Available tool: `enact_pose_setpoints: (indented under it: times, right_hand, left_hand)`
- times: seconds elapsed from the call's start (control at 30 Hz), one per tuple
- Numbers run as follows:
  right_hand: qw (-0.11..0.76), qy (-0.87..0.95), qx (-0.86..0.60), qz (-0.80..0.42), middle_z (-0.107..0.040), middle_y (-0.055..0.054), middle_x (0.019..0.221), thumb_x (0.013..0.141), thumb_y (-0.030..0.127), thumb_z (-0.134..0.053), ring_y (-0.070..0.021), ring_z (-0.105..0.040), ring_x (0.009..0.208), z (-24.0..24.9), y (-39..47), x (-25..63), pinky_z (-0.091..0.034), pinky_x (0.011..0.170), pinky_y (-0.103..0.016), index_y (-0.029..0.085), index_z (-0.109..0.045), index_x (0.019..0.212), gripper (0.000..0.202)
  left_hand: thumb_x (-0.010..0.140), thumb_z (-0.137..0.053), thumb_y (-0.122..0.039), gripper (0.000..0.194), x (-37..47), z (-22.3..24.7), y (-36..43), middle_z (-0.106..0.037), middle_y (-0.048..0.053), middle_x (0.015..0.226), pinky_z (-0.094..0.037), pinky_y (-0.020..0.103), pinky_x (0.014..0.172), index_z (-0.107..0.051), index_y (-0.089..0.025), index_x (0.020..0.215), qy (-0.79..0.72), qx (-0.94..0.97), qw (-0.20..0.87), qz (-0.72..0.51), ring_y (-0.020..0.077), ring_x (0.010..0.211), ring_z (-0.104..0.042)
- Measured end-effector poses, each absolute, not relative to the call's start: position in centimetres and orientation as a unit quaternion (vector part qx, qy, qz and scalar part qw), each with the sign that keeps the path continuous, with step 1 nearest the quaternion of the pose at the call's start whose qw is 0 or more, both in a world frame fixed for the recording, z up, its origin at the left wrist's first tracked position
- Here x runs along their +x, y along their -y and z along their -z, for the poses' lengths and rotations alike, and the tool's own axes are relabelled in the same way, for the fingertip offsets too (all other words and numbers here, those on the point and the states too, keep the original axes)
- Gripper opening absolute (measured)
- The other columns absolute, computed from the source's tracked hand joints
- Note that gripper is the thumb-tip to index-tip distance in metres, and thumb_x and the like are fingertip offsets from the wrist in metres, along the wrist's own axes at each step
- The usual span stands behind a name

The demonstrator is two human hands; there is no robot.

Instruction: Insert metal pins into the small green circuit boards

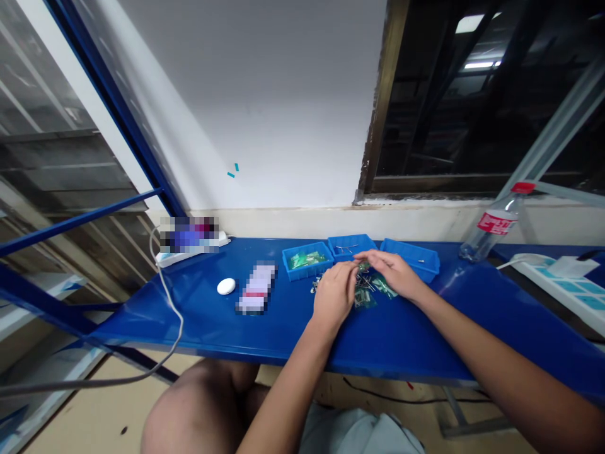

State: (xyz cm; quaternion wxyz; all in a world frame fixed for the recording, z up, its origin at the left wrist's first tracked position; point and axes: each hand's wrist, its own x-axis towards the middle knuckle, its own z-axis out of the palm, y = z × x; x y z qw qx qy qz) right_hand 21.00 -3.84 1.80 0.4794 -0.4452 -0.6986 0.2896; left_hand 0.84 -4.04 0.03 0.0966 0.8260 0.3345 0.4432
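My left hand (334, 289) rests at the left side of a small heap of metal screw-like pieces (365, 281), its fingers held close together and gently curved. From the right, my right hand (390, 272) reaches over the heap with fingers stretched out toward my left fingertips. Neither hand shows anything gripped. Small green-tinted plastic bags (385, 287) lie among the pieces, partly hidden by my hands. Behind stand three blue bins: the left bin (309, 274) contains similar bags, the middle bin (352, 239) a few thin metal pieces, and the right bin (431, 272) a small metal piece.
A blurred-out flat item (258, 287) and a round white object (225, 286) lie left on the blue table (189, 321). A clear bottle with a red cap (496, 222) stands at the back right. Power strips (562, 284) and a grey cable (177, 315) are at the sides.
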Motion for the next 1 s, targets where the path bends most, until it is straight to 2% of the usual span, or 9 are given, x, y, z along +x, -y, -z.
enact_pose_setpoints:
  times: [0.1, 0.17, 0.27, 0.37, 0.43, 0.57, 0.67, 0.83, 1.0]
  right_hand:
    - [0.478, 0.669, -0.438, -0.363, -0.079, -0.007, 0.104, 0.083, 0.058, -0.078, -0.0254, -0.073, 0.091, -1.1, 3.9, 20.1, -0.060, 0.086, -0.039, 0.022, -0.077, 0.105, 0.042]
    - [0.485, 0.648, -0.438, -0.390, -0.079, -0.006, 0.097, 0.078, 0.057, -0.083, -0.0231, -0.072, 0.083, -0.6, 3.8, 19.7, -0.060, 0.081, -0.037, 0.020, -0.077, 0.101, 0.044]
    - [0.488, 0.638, -0.445, -0.397, -0.077, -0.005, 0.088, 0.078, 0.057, -0.082, -0.0205, -0.070, 0.074, -0.4, 3.6, 19.8, -0.059, 0.075, -0.035, 0.019, -0.077, 0.097, 0.043]
    - [0.484, 0.634, -0.450, -0.402, -0.076, -0.005, 0.081, 0.080, 0.058, -0.080, -0.0191, -0.069, 0.069, -0.6, 3.5, 20.0, -0.056, 0.069, -0.032, 0.018, -0.077, 0.091, 0.042]
    - [0.492, 0.622, -0.448, -0.413, -0.076, -0.005, 0.080, 0.080, 0.057, -0.081, -0.0183, -0.068, 0.067, -0.8, 3.5, 19.9, -0.055, 0.068, -0.031, 0.018, -0.077, 0.088, 0.040]
    - [0.512, 0.584, -0.447, -0.444, -0.076, -0.004, 0.077, 0.077, 0.057, -0.083, -0.0195, -0.069, 0.066, -0.9, 3.5, 19.6, -0.056, 0.067, -0.032, 0.019, -0.076, 0.091, 0.041]
    - [0.510, 0.580, -0.445, -0.454, -0.077, -0.004, 0.084, 0.078, 0.059, -0.082, -0.0207, -0.071, 0.071, -0.6, 3.4, 19.6, -0.057, 0.069, -0.033, 0.020, -0.075, 0.091, 0.042]
    - [0.515, 0.567, -0.436, -0.473, -0.078, -0.003, 0.083, 0.077, 0.052, -0.085, -0.0198, -0.071, 0.073, -0.1, 3.2, 19.5, -0.055, 0.072, -0.031, 0.019, -0.071, 0.106, 0.046]
    - [0.491, 0.611, -0.450, -0.428, -0.075, -0.001, 0.074, 0.089, 0.052, -0.073, -0.0193, -0.068, 0.071, -0.4, 3.6, 19.2, -0.049, 0.066, -0.028, 0.018, -0.063, 0.133, 0.057]
  left_hand:
    - [0.109, -0.042, -0.033, 0.028, 0.6, 0.0, 3.9, -0.075, 0.007, 0.118, -0.057, 0.037, 0.094, -0.064, -0.023, 0.122, -0.373, 0.788, 0.138, -0.470, 0.0227, 0.106, -0.072]
    - [0.109, -0.043, -0.033, 0.027, 0.5, 0.0, 3.8, -0.075, 0.007, 0.120, -0.057, 0.037, 0.096, -0.064, -0.024, 0.124, -0.376, 0.778, 0.164, -0.476, 0.0229, 0.108, -0.072]
    - [0.107, -0.049, -0.036, 0.031, 0.4, -0.2, 3.9, -0.074, 0.007, 0.121, -0.057, 0.038, 0.098, -0.059, -0.025, 0.135, -0.363, 0.777, 0.205, -0.472, 0.0229, 0.106, -0.073]
    - [0.106, -0.052, -0.037, 0.045, 0.3, -0.5, 4.1, -0.074, 0.007, 0.117, -0.059, 0.038, 0.094, -0.046, -0.025, 0.149, -0.353, 0.780, 0.232, -0.462, 0.0219, 0.098, -0.073]
    - [0.105, -0.052, -0.034, 0.049, 0.2, -0.6, 4.3, -0.071, 0.009, 0.121, -0.060, 0.039, 0.095, -0.042, -0.025, 0.152, -0.343, 0.792, 0.221, -0.455, 0.0225, 0.102, -0.072]
    - [0.100, -0.061, -0.029, 0.054, 0.0, -0.5, 4.2, -0.051, 0.013, 0.151, -0.055, 0.045, 0.107, -0.046, -0.028, 0.152, -0.314, 0.834, 0.140, -0.432, 0.0279, 0.130, -0.060]
    - [0.096, -0.066, -0.024, 0.056, -0.1, -0.2, 3.8, -0.037, 0.013, 0.163, -0.051, 0.051, 0.112, -0.049, -0.028, 0.149, -0.294, 0.844, 0.084, -0.440, 0.0306, 0.139, -0.051]
    - [0.096, -0.063, -0.014, 0.055, -0.5, 0.0, 3.0, -0.048, 0.009, 0.158, -0.043, 0.057, 0.119, -0.050, -0.028, 0.147, -0.262, 0.860, 0.037, -0.436, 0.0298, 0.143, -0.046]
    - [0.096, -0.059, -0.010, 0.054, -0.7, -0.1, 2.9, -0.055, 0.008, 0.152, -0.044, 0.055, 0.117, -0.052, -0.028, 0.146, -0.271, 0.864, 0.032, -0.424, 0.0287, 0.142, -0.047]
